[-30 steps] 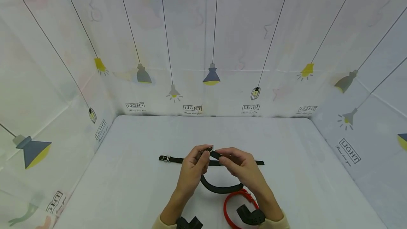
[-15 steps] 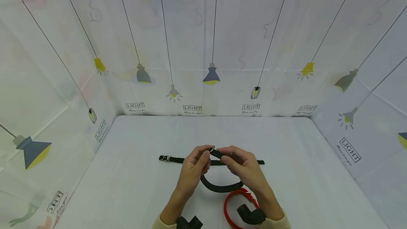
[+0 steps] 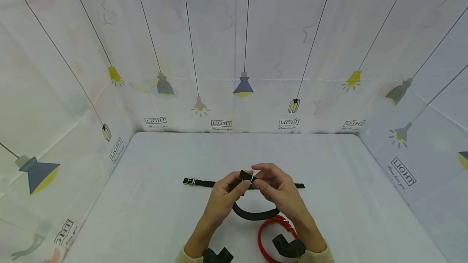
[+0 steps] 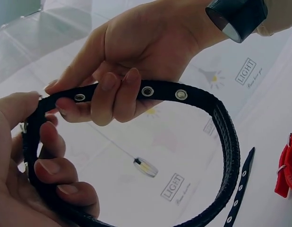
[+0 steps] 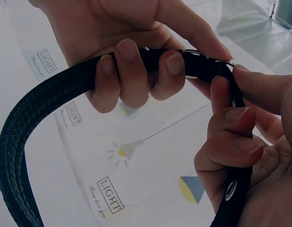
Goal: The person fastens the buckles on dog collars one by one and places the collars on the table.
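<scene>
A black collar [image 3: 256, 216] with metal eyelets is bent into a loop between both hands. My left hand [image 3: 222, 198] grips its buckle end, fingers curled round the strap. On the other side, my right hand [image 3: 278, 188] holds the eyelet end, its fingers wrapped over the strap in the left wrist view. The two hands meet at the metal buckle [image 4: 25, 126], where thumbs and fingertips nearly touch. A short black strap end [image 3: 245, 175] sticks up by the left fingers. Fingers partly hide the buckle.
A second black collar [image 3: 203, 183] lies stretched out behind the hands on the white table [image 3: 146, 214]. Near the right wrist is a red collar [image 3: 261, 242], coiled in a ring. Cloth walls [image 3: 204, 52] printed with lamps surround the table.
The hands have drawn closer together at the buckle, and the strap end now shows above the left fingers. My right index finger has lifted. The collars on the table stay put.
</scene>
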The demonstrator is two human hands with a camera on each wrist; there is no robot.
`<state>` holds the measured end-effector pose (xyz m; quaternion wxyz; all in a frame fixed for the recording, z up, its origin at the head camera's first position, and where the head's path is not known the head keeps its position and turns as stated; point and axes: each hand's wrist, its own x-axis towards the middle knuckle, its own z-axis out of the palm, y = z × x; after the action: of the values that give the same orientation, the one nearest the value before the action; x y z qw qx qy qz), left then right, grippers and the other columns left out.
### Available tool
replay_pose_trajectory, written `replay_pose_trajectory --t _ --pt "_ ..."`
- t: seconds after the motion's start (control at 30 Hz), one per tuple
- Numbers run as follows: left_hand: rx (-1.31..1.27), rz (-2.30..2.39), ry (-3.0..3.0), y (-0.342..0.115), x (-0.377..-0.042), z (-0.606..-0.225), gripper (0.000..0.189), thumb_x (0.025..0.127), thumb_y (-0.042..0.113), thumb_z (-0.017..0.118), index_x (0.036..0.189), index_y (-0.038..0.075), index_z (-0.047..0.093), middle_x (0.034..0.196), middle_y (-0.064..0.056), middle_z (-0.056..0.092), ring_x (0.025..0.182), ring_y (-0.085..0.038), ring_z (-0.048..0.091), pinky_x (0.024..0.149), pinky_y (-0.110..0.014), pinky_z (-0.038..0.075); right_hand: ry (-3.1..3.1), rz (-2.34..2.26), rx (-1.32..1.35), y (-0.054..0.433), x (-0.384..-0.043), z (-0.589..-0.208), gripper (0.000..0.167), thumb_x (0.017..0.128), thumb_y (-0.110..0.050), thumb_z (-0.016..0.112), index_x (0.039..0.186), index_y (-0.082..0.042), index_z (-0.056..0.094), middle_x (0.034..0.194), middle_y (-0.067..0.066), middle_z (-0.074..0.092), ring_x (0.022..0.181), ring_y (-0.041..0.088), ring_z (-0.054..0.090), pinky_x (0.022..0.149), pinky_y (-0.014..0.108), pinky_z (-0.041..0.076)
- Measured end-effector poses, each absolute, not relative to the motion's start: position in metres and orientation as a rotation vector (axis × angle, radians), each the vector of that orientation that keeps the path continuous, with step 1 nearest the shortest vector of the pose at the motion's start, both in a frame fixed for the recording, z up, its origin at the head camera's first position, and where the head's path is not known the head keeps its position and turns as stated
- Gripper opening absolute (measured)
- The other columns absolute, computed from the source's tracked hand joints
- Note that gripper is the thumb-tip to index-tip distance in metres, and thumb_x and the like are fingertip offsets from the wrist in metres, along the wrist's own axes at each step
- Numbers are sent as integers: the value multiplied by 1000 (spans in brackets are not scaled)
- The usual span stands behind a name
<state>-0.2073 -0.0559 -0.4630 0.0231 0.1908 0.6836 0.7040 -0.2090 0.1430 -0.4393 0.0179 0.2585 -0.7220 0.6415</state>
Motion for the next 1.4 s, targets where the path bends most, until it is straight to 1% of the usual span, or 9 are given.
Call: replay_pose_trajectory --t 0.17,0.3,0.4,0.67,0.8,0.97,1.1,1.23,1.4 --pt "605 2148 2122 -54 -206 -463 22 102 25 60 121 18 65 88 -3 55 79 -10 51 69 -24 45 -2244 1982 828 143 -209 -440 29 100 -2 58 128 -3 60 95 -3 63 58 11 44 46 25 38" --pt "587 2205 2091 -53 -204 -462 26 102 21 59 128 18 58 95 -14 60 83 -11 55 72 -23 46 -2273 1969 796 143 -207 -439 24 99 -3 59 123 -3 63 93 -4 62 59 11 46 47 25 40" --pt "566 2231 2075 -52 -204 -463 22 103 21 58 124 15 56 97 -19 60 83 -10 55 71 -22 45 -2303 1963 752 142 -205 -438 23 99 -5 61 122 -4 64 92 -3 62 60 10 47 47 24 41" --pt "607 2235 2042 -49 -205 -466 22 106 22 51 126 14 54 86 -8 55 73 -13 48 62 -20 39 -2362 1884 651 137 -205 -437 19 96 -10 67 115 -11 65 84 2 56 59 7 44 55 25 40" --pt "618 2230 2055 -48 -205 -466 22 106 22 51 126 14 55 84 -8 54 71 -15 47 60 -19 38 -2347 1869 644 135 -206 -439 20 95 -10 69 114 -12 64 95 0 62 63 8 50 57 25 43" --pt "606 2221 2074 -47 -203 -465 22 106 23 51 126 14 55 85 -9 55 72 -16 47 61 -19 39 -2322 1877 628 134 -206 -439 19 93 -9 71 111 -11 66 110 6 66 66 10 56 58 26 48" --pt "605 2222 2076 -47 -202 -466 22 107 23 50 126 14 54 86 -12 55 70 -9 45 60 -19 38 -2292 1912 629 134 -205 -439 16 92 -8 72 107 -8 66 116 11 67 68 13 60 58 28 51" --pt "637 2247 2053 -46 -203 -466 23 107 22 48 127 10 52 88 -15 55 69 -7 44 58 -18 37 -2286 1897 644 134 -204 -438 15 92 -8 71 107 -9 67 111 9 69 65 17 58 58 28 51" --pt "672 2298 2012 -46 -205 -467 26 109 21 42 129 4 46 89 -9 51 66 -7 41 58 -19 35 -2300 1847 645 135 -205 -437 17 92 -8 71 109 -11 67 86 2 67 59 15 52 55 27 46"
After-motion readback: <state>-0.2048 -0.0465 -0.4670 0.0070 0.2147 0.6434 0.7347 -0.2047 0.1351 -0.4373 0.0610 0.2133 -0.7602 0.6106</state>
